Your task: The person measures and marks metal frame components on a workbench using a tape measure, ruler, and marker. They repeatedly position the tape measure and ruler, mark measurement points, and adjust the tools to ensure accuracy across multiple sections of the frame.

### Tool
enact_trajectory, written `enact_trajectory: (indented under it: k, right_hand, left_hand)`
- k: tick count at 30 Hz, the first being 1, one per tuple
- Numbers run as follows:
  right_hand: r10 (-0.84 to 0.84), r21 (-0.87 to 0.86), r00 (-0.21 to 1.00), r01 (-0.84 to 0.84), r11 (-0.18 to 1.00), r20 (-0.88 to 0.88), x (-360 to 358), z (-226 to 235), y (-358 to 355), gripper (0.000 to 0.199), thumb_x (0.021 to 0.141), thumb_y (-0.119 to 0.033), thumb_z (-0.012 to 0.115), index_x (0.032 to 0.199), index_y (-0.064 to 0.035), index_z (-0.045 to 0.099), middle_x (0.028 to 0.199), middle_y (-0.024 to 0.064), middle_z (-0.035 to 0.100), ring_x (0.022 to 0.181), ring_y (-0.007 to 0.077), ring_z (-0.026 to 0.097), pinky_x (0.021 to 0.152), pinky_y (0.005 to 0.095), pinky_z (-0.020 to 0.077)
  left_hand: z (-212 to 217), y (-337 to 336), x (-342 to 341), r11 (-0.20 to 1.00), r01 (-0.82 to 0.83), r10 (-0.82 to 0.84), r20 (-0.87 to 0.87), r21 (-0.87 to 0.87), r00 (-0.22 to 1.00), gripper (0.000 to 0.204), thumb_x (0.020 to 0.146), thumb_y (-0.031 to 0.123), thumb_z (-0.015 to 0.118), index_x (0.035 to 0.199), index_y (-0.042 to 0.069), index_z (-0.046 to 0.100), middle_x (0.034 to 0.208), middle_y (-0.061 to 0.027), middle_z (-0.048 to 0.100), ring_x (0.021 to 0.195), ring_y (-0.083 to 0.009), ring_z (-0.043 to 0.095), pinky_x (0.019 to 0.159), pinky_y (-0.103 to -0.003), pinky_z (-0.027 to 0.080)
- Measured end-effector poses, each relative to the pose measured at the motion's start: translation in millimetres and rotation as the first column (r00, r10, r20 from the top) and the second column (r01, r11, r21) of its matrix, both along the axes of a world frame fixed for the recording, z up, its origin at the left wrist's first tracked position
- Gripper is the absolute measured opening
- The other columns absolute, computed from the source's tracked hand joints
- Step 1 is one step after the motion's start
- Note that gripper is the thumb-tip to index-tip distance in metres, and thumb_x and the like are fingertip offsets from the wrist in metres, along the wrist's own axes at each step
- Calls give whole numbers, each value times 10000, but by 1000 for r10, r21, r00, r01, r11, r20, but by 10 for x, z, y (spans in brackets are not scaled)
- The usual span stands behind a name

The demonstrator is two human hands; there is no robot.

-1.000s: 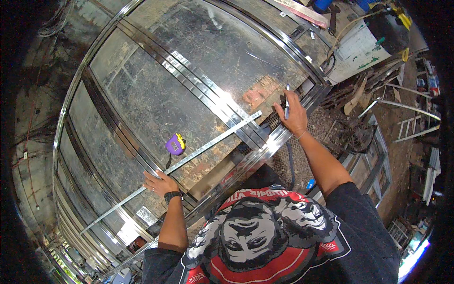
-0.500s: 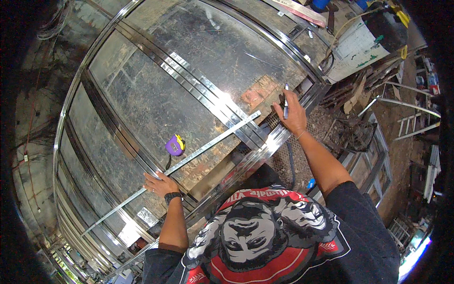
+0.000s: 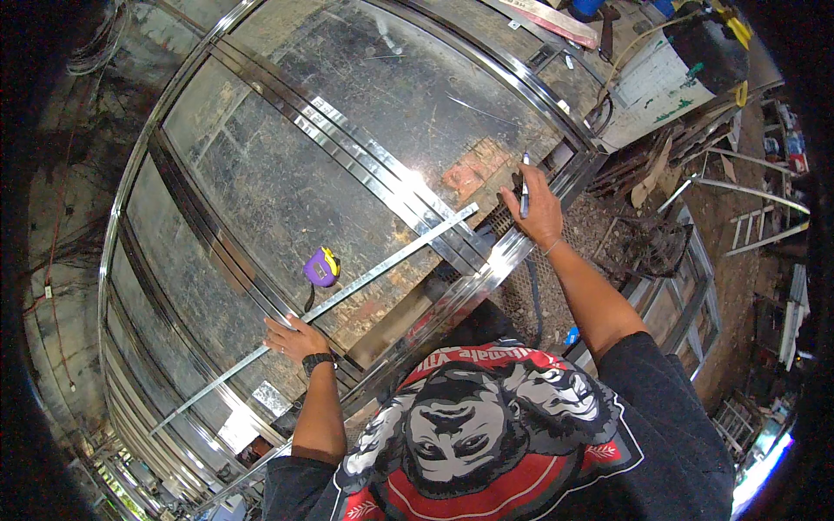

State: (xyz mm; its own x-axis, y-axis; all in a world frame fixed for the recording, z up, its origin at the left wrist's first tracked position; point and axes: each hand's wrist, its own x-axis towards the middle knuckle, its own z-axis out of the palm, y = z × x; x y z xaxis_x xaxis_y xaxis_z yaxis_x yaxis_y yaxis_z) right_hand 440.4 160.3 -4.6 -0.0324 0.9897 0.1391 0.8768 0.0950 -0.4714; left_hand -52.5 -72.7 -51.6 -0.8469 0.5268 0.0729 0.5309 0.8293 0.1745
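A long thin metal strip (image 3: pixel 382 260) lies diagonally across a large glazed metal frame (image 3: pixel 261 156). My left hand (image 3: pixel 294 336), wearing a black wrist watch, presses flat on the strip near its lower end. My right hand (image 3: pixel 539 210) is shut on a marker pen (image 3: pixel 525 184), held upright just past the strip's upper end, above the frame's shiny edge rail (image 3: pixel 486 265). A purple and yellow tape measure (image 3: pixel 321 266) sits on the glass just above the strip, between my hands.
Several polished metal rails (image 3: pixel 365 156) run across the frame. Scrap wood and metal bars (image 3: pixel 686 182) pile up at the right, with a white container (image 3: pixel 651 87) behind. Dirt ground lies beyond the frame's edge.
My right hand with the pen has lifted slightly away from the strip's end. My left hand stays pressed on the strip.
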Motion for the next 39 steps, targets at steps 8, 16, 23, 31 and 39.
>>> enact_trajectory:
  k: [8, 16, 23, 31, 39]
  right_hand:
    - [-10, -18, 1000, 10, 1000, -3, 0, -2, 4, 590, 1001, -419, 750, 1454, -99, 549, 1422, 174, 625, 1218, 441, 675, 970, 504, 592]
    - [-4, -16, 1000, 4, 1000, -10, -3, 16, 4, 590, 1002, -416, 749, 1452, -90, 550, 1420, 176, 629, 1219, 437, 674, 977, 498, 590]
    - [-6, -10, 1000, 6, 1000, -3, 3, -7, 4, 593, 1010, -450, 723, 1453, -93, 555, 1372, 176, 630, 1185, 438, 673, 944, 520, 590]
    - [-5, 8, 1000, 5, 1000, -9, -3, 6, -2, 586, 1003, -430, 737, 1447, -93, 557, 1364, 175, 635, 1178, 439, 677, 934, 516, 593]
    - [-4, -5, 1000, 4, 1000, -16, -6, 18, -1, 590, 998, -402, 755, 1454, -89, 552, 1414, 172, 631, 1204, 434, 681, 955, 494, 597]
  left_hand:
    - [4, -4, 8, 1000, 19, -18, -19, 19, 1000, 730, 1147, 543, 390, 1706, 82, 300, 1663, -305, 384, 1591, -547, 235, 1272, -640, 283]
    - [13, 1, 10, 1000, -1, 1, -7, 6, 1000, 732, 1147, 554, 382, 1706, 89, 299, 1661, -296, 378, 1593, -549, 228, 1273, -648, 278]
    - [-5, -2, 0, 1000, 1, -1, 1, 12, 1000, 735, 1148, 558, 375, 1708, 89, 291, 1668, -300, 364, 1600, -542, 214, 1274, -650, 272]
    - [-34, -19, -13, 999, 7, -6, -9, 42, 1000, 728, 1145, 556, 389, 1702, 94, 313, 1663, -312, 388, 1581, -573, 239, 1285, -635, 250]
    - [-7, -4, 8, 999, 18, -18, -26, 31, 1000, 718, 1151, 553, 377, 1695, 89, 313, 1638, -308, 407, 1570, -576, 253, 1279, -645, 252]
